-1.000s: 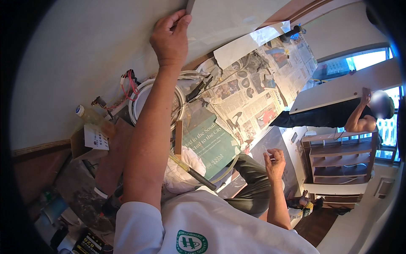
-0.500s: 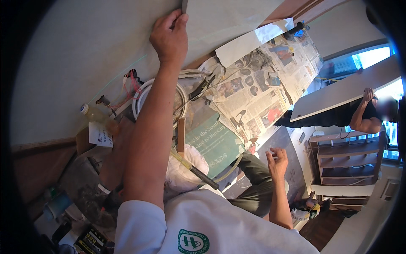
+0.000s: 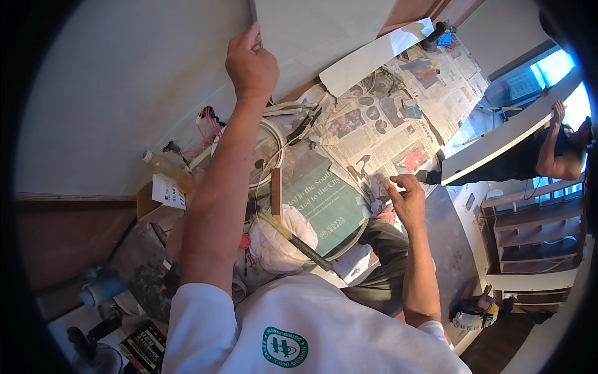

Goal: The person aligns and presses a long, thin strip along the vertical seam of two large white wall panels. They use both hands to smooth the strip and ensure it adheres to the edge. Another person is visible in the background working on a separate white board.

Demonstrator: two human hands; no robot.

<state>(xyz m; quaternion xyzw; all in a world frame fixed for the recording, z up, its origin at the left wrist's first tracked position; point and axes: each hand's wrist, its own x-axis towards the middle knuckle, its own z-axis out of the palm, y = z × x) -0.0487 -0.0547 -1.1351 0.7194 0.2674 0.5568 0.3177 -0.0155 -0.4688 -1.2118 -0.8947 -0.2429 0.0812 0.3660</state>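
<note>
High on the left, my left hand [image 3: 251, 68] is closed at the lower corner of a pale grey panel [image 3: 324, 28], its fingertips on the narrow edge. The panel lies close against a pale wall [image 3: 124, 81] and runs out of the top of the view. My right hand [image 3: 408, 202] hovers over the newspaper [image 3: 374, 124] with loosely bent fingers and nothing visible in it. Below and between my arms are a dark-handled hammer [image 3: 299, 240], a white bag [image 3: 280, 249] and a green printed sheet [image 3: 330, 212].
Coiled white cable [image 3: 277, 146], a bottle [image 3: 159, 163] and a small open box [image 3: 163, 198] stand along the wall. A white strip [image 3: 374, 56] and a cordless drill [image 3: 433, 38] lie beyond the newspaper. At right a co-worker [image 3: 554, 149] holds a long board [image 3: 498, 140] near shelving [image 3: 532, 227].
My left hand has come slightly lower at the panel edge. My right hand has risen a little, its thumb and fingers closer together. The co-worker's board has shifted right.
</note>
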